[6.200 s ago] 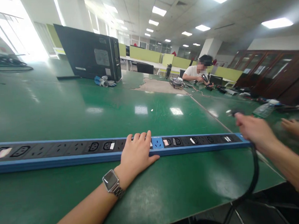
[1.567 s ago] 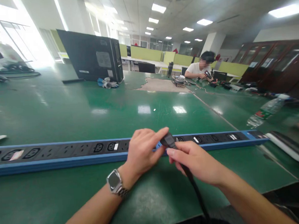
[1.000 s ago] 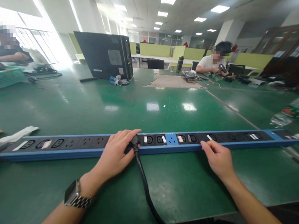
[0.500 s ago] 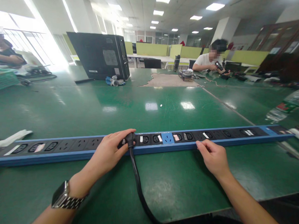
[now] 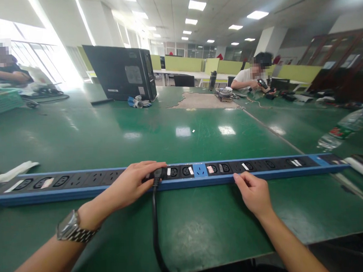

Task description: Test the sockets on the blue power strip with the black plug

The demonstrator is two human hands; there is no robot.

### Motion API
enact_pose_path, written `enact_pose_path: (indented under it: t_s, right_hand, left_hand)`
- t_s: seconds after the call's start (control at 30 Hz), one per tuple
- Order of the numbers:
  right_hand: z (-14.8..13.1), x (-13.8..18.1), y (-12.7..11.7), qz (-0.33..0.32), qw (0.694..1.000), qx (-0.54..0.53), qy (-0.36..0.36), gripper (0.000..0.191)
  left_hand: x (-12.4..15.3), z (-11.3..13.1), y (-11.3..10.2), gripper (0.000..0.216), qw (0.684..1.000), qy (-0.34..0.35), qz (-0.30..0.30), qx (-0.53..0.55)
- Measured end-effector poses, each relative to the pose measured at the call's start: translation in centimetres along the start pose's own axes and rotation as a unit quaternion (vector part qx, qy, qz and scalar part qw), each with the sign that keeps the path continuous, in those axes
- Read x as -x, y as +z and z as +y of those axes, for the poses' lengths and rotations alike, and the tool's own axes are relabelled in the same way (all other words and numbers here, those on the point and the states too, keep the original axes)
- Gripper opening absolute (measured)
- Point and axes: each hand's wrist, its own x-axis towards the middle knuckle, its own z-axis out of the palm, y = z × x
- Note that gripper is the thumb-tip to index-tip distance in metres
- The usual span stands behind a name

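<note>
A long power strip (image 5: pixel 200 170) with a blue frame and black sockets lies across the table. My left hand (image 5: pixel 132 181), a watch on its wrist, is closed around a black plug (image 5: pixel 157 176) at the strip's middle. The plug sits at a socket; the hand hides how deep it is. From it a black power cord (image 5: pixel 156 230) hangs down towards the table's near edge. My right hand (image 5: pixel 254 193) is closed in a pinch at the strip's front rim. Whether anything is between those fingertips is hidden.
On the green table (image 5: pixel 115 143) stands a black computer case (image 5: pixel 120 72), with gloves (image 5: pixel 139 101) beside it. A plastic bottle (image 5: pixel 342 129) lies at right. One person (image 5: pixel 245 78) works across the table with a tool; another (image 5: pixel 1 64) is at far left near a green basket (image 5: pixel 3 100).
The view has shifted slightly, and the cord now hangs straighter and further left. My left hand stays on the plug, and my right hand keeps its pinch at the strip's rim.
</note>
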Motion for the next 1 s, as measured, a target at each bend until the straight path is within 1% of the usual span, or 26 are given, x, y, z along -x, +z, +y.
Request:
enact_pose_path:
  t_s: [0.1,0.13,0.17,0.2,0.27,0.3,0.33,0.4,0.43,0.5,0.6,0.67,0.7,0.73,0.77,0.83,0.87,0.93,1.0]
  right_hand:
    - [0.0,-0.1,0.1,0.004,1.0,0.0,-0.006,0.043]
    - [0.0,-0.1,0.1,0.006,1.0,0.0,-0.005,0.043]
    - [0.0,-0.1,0.2,0.008,1.0,0.0,-0.006,0.043]
    - [0.0,-0.1,0.2,0.009,1.0,0.001,-0.006,0.043]
    - [0.0,-0.2,0.3,0.01,1.0,0.003,-0.007,0.043]
    - [-0.1,-0.2,0.3,0.01,1.0,0.003,-0.008,0.043]
    - [-0.1,-0.2,0.2,0.011,1.0,0.003,-0.007,0.043]
    - [-0.1,-0.2,0.2,0.013,1.0,0.002,-0.003,0.044]
    - [0.0,-0.1,0.2,0.013,1.0,0.001,-0.001,0.044]
    - [0.2,0.0,0.1,0.01,1.0,0.0,0.0,0.044]
    - [-0.1,0.0,0.1,0.013,1.0,-0.012,0.012,0.045]
    - [-1.5,-0.3,0.4,0.001,0.998,-0.045,0.054,0.047]
    - [-2.5,-0.7,0.7,-0.028,0.994,-0.071,0.084,0.048]
    - [-3.8,-1.1,1.0,-0.076,0.985,-0.102,0.114,0.049]
    - [-5.1,-1.6,1.4,-0.138,0.972,-0.129,0.137,0.05]
    - [-7.6,-2.5,2.2,-0.253,0.94,-0.16,0.164,0.05]
    - [-8.5,-2.8,2.5,-0.291,0.925,-0.167,0.179,0.049]
    - [-9.8,-2.9,3.2,-0.328,0.899,-0.177,0.228,0.048]
    - [-10.5,-2.8,3.8,-0.342,0.87,-0.203,0.291,0.044]
  left_hand:
    - [0.7,-0.4,0.4,0.04,1.0,0.006,0.019,0.017]
    - [0.8,-0.3,0.5,0.039,0.999,0.001,0.036,0.024]
    - [0.9,0.0,0.6,0.038,0.997,-0.008,0.066,0.037]
    - [0.9,0.6,0.8,0.037,0.992,-0.021,0.112,0.058]
    - [0.1,2.4,1.2,0.039,0.968,-0.046,0.221,0.109]
    - [-0.6,3.5,1.6,0.04,0.955,-0.045,0.261,0.13]
    - [-1.4,4.7,2.0,0.039,0.954,-0.031,0.266,0.137]
    - [-3.5,6.8,3.3,0.032,0.976,0.015,0.185,0.112]
    - [-4.4,7.7,4.0,0.033,0.985,0.033,0.142,0.097]
    - [-5.9,8.6,5.2,0.033,0.992,0.039,0.095,0.073]
    - [-6.4,8.5,6.1,0.037,0.996,0.015,0.081,0.045]
    - [-6.2,8.1,6.2,0.039,0.996,0.021,0.07,0.051]
    - [-6.0,7.9,6.3,0.04,0.996,0.036,0.059,0.058]
    - [-5.9,7.8,6.3,0.04,0.996,0.049,0.049,0.061]
    - [-5.8,7.7,6.4,0.04,0.996,0.056,0.043,0.057]
    - [-5.8,7.8,6.6,0.04,0.998,0.04,0.044,0.028]
    - [-5.8,7.9,6.7,0.04,0.999,0.026,0.043,0.011]
    - [-5.6,8.0,6.7,0.043,0.999,0.023,0.02,-0.014]
    - [-5.2,7.9,6.5,0.054,0.999,0.033,0.001,-0.036]
